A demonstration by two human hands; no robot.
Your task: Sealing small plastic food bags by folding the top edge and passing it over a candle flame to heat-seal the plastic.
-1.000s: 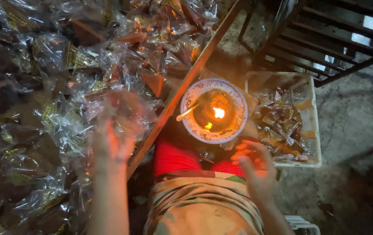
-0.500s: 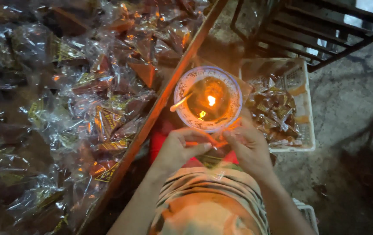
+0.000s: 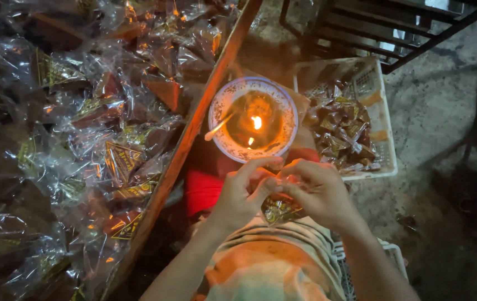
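While a flame burns in the round bowl (image 3: 253, 119), a small clear-wrapped packet (image 3: 280, 207) is pinched just below it between the left hand (image 3: 242, 195) and right hand (image 3: 315, 192), each grip clamped on its wrapper. Wrapped packets (image 3: 82, 139) are heaped at left.

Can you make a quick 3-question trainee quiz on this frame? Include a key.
1. True or false: both hands hold the small clear packet just below the lit bowl.
2. Where do the wrapped packets in the white basket lie relative to the flame? A) image left B) image right C) under the hands
3. Fill in: the left hand and right hand meet at the packet's ____ edge.

Key: 1 true; 2 B; 3 top
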